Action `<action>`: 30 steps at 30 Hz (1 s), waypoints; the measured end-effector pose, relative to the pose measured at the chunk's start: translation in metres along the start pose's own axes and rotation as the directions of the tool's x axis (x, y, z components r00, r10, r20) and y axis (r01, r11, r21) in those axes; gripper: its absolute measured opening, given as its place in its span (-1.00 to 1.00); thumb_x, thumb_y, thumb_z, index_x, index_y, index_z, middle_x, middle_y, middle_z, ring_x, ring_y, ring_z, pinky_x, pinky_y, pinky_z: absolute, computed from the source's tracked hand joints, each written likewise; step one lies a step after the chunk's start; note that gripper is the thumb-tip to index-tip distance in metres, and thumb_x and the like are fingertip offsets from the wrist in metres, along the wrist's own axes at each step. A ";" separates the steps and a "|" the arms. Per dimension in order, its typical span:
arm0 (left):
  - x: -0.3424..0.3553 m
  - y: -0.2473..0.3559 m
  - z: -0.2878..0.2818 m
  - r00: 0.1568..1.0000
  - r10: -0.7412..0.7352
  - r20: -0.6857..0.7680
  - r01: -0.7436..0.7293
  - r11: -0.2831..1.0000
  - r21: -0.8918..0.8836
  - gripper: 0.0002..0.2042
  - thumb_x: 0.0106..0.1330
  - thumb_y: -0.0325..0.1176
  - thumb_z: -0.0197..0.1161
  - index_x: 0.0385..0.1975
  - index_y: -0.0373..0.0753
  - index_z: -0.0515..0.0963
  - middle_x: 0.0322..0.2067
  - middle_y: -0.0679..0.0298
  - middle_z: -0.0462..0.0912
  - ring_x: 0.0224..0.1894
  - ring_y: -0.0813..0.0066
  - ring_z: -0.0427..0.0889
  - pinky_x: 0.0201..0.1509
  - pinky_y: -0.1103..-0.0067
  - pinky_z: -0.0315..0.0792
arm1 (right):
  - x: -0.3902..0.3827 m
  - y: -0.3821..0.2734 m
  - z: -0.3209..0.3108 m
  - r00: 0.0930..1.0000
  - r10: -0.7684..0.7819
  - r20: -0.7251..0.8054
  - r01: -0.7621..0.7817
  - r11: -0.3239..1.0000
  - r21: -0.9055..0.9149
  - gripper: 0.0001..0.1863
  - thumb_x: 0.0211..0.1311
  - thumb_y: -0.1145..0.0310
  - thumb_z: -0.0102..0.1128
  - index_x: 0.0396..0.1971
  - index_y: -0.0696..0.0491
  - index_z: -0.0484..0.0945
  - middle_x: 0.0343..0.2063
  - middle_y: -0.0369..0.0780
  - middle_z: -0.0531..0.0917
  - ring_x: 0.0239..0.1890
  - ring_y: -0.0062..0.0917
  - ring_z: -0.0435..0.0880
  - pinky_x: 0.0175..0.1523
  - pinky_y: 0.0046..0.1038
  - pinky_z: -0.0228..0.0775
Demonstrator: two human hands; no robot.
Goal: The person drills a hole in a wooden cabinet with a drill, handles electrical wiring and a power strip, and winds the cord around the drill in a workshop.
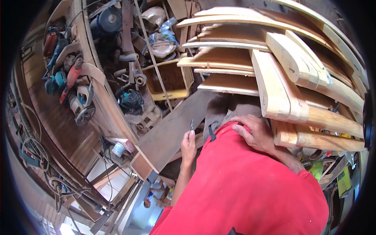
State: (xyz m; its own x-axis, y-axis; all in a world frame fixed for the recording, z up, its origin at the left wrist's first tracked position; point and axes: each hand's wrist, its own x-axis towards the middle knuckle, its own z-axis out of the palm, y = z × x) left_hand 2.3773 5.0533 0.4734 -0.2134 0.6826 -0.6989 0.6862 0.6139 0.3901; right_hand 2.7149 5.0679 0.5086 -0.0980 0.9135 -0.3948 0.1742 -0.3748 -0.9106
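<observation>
My left hand [189, 148] is closed, pinching a short dark drill bit [192, 126] that points upward between thumb and fingers. Its fine detail is too small to make out. My right hand [255, 132] lies on the lower front of my red shirt [250, 184], thumb apart from the fingers, with no object visible in it. Some of its fingertips are hidden over the shirt's edge. A dark strap [212, 131] hangs at the hem between the two hands. Close to my right hand are thick shaped timber pieces [274, 90].
Stacked curved boards [229, 58] fill the upper right. A wide plank [172, 125] slants past my left hand. Beyond it stand a yellow crate [168, 80] and a teal power tool [131, 100]. More power tools [71, 78] lie on a wooden surface at left; tangled cables [37, 152] hang nearby.
</observation>
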 end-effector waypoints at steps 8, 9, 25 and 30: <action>-0.001 0.014 0.011 0.995 -0.074 0.069 0.070 0.996 0.060 -0.53 0.51 -0.05 0.07 0.01 -0.46 0.52 -0.42 0.15 0.59 -0.29 0.49 0.51 -0.13 0.51 0.43 | 0.004 0.005 0.009 0.994 0.088 -0.070 -0.064 0.956 0.287 -0.80 0.37 0.40 0.16 -0.10 0.16 0.61 -0.23 -0.11 0.68 -0.16 -0.31 0.66 -0.01 -0.39 0.45; -0.001 0.014 0.011 0.995 -0.068 0.067 0.064 0.996 0.062 -0.53 0.51 -0.05 0.07 0.01 -0.46 0.52 -0.42 0.15 0.59 -0.29 0.49 0.51 -0.13 0.51 0.43 | 0.004 0.006 0.010 0.994 0.082 -0.078 -0.055 0.953 0.298 -0.81 0.38 0.41 0.15 -0.11 0.16 0.61 -0.24 -0.11 0.68 -0.15 -0.32 0.65 0.02 -0.40 0.44; -0.015 0.134 0.009 0.963 0.264 0.061 -0.220 0.894 -0.390 -0.23 0.47 0.32 -0.24 0.36 -0.29 0.20 -0.65 0.51 0.28 -0.65 0.75 0.17 -0.59 0.69 0.03 | 0.017 -0.020 0.024 0.995 0.096 0.028 -0.100 0.963 0.250 -0.63 0.41 0.24 0.19 0.04 0.19 0.55 -0.18 -0.13 0.67 -0.12 -0.42 0.67 0.00 -0.40 0.51; -0.010 0.165 0.016 0.795 0.565 0.222 -0.497 0.816 -0.296 -0.07 0.41 0.38 -0.26 0.44 -0.41 -0.07 -0.59 0.31 0.48 -0.56 0.58 0.37 -0.43 0.59 0.25 | 0.040 -0.039 0.037 0.991 -0.020 -0.132 0.069 0.921 0.383 -0.72 0.44 0.31 0.13 -0.07 0.22 0.59 -0.30 -0.16 0.67 -0.21 -0.52 0.66 -0.15 -0.46 0.50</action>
State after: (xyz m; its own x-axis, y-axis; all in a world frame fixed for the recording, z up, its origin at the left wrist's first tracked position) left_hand 2.5039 5.1412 0.5347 0.3728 0.8010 -0.4683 0.4598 0.2789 0.8431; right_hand 2.6677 5.1128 0.5237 0.0289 0.9336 -0.3571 -0.2211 -0.3424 -0.9132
